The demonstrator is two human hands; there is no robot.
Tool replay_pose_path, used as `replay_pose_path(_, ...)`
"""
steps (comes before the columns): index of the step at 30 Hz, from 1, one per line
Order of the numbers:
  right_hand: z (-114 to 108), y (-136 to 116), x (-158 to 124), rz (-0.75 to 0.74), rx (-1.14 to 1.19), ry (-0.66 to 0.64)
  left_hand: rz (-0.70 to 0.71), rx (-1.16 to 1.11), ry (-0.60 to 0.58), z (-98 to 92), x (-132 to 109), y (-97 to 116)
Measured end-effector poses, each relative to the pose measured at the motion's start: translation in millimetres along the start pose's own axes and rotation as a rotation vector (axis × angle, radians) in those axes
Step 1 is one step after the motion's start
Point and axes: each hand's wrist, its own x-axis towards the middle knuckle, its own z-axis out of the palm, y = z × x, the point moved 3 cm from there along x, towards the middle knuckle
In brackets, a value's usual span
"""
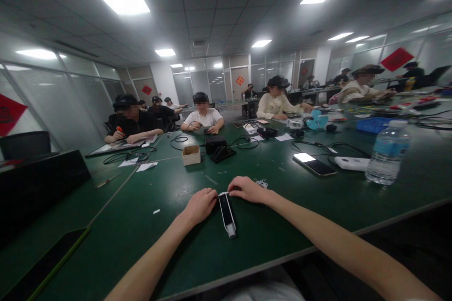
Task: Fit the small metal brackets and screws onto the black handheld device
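A slim black-and-white handheld device (227, 213) lies on the green table (148, 225) right in front of me, its far end between my two hands. My left hand (199, 205) rests curled on the table at the device's left side, fingertips against its far end. My right hand (249, 189) is curled at the right of that same end, fingertips pressed to it. A few tiny pale parts (262, 183) lie just beyond my right hand.
A phone (314, 164), a white box (351, 163) and a water bottle (387, 152) stand to the right. A small cardboard box (191, 154) and black gear with cables (219, 147) sit ahead. Several people work along the far side. A black case (35, 183) is at left.
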Motion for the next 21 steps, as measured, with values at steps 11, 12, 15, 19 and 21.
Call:
replay_pose_path(11, 6.3, -0.2, 0.9, -0.042, -0.039, 0.012, 0.012, -0.003, 0.012, 3.2, 0.8, -3.1)
replay_pose_path(12, 6.5, -0.6, 1.1, -0.046, -0.048, 0.01, 0.013, -0.001, 0.011, 3.4, 0.8, -3.2)
replay_pose_path(15, 5.8, -0.6, 1.7, -0.053, -0.076, 0.007, 0.025, 0.017, 0.022, 4.8, 1.2, -3.6)
replay_pose_path(19, -3.4, 5.7, 0.8, -0.007, -0.155, 0.044, 0.039, 0.033, 0.051, 8.5, 1.8, -5.5)
replay_pose_path(21, -10.6, 13.0, -0.8, 0.044, -0.227, 0.049, 0.044, 0.031, 0.054, 10.3, 2.0, -6.7)
